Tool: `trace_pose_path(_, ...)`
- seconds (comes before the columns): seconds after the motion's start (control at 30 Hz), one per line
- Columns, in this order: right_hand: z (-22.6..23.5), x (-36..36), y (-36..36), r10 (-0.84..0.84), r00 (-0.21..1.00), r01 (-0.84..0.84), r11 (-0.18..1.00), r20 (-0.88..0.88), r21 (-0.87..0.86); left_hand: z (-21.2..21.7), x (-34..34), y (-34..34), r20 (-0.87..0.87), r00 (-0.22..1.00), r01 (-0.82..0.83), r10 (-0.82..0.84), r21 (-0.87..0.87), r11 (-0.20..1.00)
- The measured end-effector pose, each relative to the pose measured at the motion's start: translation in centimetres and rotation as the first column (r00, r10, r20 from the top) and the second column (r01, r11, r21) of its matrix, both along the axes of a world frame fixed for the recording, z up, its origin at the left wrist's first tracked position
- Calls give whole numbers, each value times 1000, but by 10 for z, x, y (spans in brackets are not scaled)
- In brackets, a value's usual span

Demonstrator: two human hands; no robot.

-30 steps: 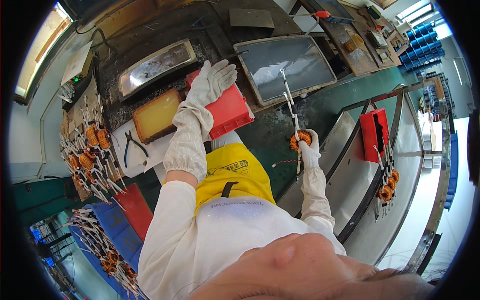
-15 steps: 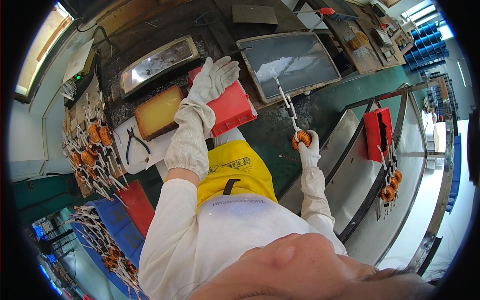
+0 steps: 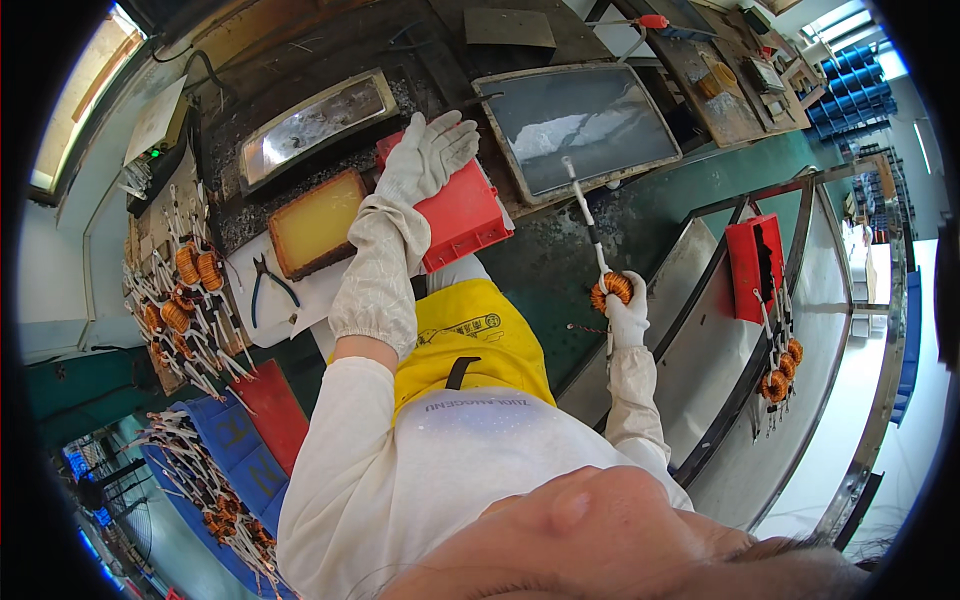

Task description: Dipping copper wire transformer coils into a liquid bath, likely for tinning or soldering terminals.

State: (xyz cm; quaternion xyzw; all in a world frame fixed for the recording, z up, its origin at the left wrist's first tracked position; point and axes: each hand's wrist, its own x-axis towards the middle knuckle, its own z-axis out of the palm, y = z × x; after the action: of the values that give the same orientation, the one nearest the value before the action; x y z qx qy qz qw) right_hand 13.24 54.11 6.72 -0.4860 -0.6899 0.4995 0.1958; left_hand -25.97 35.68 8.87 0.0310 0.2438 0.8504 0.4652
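Note:
My right hand (image 3: 629, 311), in a white glove, grips a toroidal coil (image 3: 613, 290) wound with copper wire. White-sleeved leads (image 3: 583, 212) stick out from the coil toward the framed tray (image 3: 590, 185) of grey liquid. Their metal tip is near the tray's front rim. A thin twisted wire hangs beside the coil. My left hand (image 3: 428, 160), gloved too, lies over a red plastic box (image 3: 462, 215) with its fingers stretched out and nothing in them.
Left of the box are a yellow block in a brown pan (image 3: 320, 225), a shiny metal bath (image 3: 315, 130) and pliers (image 3: 272, 290). More coils (image 3: 185, 285) pile up at far left. A metal rack (image 3: 700, 360) at right carries another red box (image 3: 755, 268) and hanging coils.
My right hand has shifted slightly right and down with the coil. The leads have swung, their tip moving right along the tray's front side. My left hand stays on the red box.

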Motion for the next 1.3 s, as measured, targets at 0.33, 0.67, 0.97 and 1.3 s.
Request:
trace_pose_path(0.33, 32, 3, 9, -354, 711, -318, 610, -608, -726, -2, 0, 7, 0, 1000, -29, 29, 23, 999)
trace_pose_path(0.67, 49, -25, 8, -349, 447, -808, 238, -824, -539, -6, -3, 4, -8, 1000, 24, -23, 52, 998)
trace_pose_path(0.97, 55, -29, 5, -320, 492, -737, 341, -810, -583, -7, -4, 4, -1, 1000, -4, 4, 35, 999)
trace_pose_path(1.3, 54, -38, 7, -19, 839, -297, 821, -543, -488, -12, -3, 4, -68, 995, 76, -71, 71, 995)
